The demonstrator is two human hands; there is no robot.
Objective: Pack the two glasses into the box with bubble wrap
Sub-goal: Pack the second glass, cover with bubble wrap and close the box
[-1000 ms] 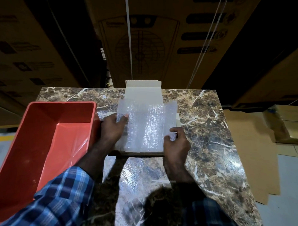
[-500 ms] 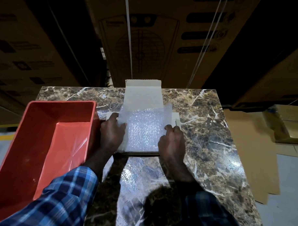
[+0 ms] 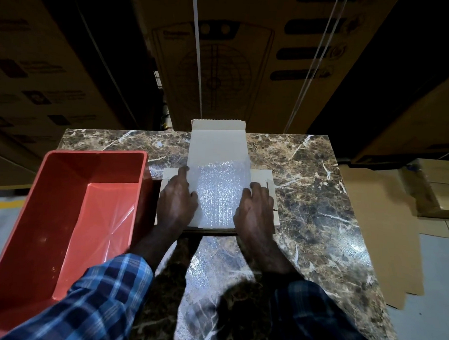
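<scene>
We're tucking bubble wrap (image 3: 221, 192) into the box (image 3: 216, 144), mid-desk (image 3: 307, 172). Left hand (image 3: 176, 198) & right hand (image 3: 256, 209) press flat on its sides, fingers fairly straight. Glasses not visible, prob. under wrap. Next: close lid.

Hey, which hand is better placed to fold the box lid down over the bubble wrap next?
Either could, but probably the left hand: its fingers reach further up the clear bubble wrap, nearer the open white cardboard lid. The right hand lies lower, pressing the wrap's right edge.
</scene>
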